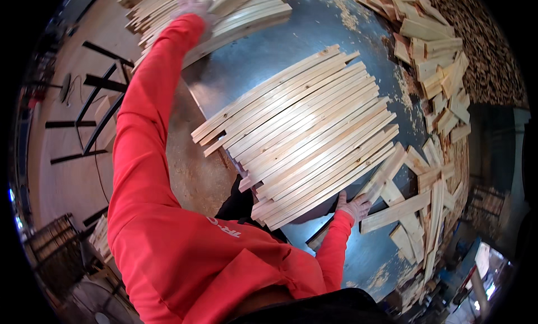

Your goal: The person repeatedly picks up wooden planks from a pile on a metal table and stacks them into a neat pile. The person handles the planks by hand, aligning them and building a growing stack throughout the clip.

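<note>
Slats: bundle of pale wooden slats lies mid-counter, long axis slanting lower left to upper right.
Right hand: fingers spread flat against the bundle's near end (nearer hand).
Left hand: on the far stack; grip unclear.

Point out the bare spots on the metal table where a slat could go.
Bare metal table shows between the far slat stack and the middle bundle, and near the right hand at the front. The right edge is crowded with offcuts.
</note>
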Demonstrator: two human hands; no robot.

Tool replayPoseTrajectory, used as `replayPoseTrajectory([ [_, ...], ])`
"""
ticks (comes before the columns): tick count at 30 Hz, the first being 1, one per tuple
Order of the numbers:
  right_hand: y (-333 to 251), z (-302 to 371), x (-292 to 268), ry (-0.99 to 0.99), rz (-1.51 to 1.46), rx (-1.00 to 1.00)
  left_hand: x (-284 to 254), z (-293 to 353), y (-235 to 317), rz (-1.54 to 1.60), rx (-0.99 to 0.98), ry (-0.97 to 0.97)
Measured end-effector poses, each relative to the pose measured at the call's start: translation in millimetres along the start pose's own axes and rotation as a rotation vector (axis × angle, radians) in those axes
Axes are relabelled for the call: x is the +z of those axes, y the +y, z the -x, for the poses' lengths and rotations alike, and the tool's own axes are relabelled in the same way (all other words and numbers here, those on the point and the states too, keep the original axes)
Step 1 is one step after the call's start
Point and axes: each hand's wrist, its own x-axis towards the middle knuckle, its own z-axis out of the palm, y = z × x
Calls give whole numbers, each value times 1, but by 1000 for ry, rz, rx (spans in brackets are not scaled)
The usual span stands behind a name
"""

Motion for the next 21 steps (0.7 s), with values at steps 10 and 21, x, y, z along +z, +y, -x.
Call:
replayPoseTrajectory([
  [10,42,-11,40,275,18,-143,42,11,28,100,387,721],
  [21,-70,-115,62,63,-1030,-458,224,-1,191,1497,641,-788],
])
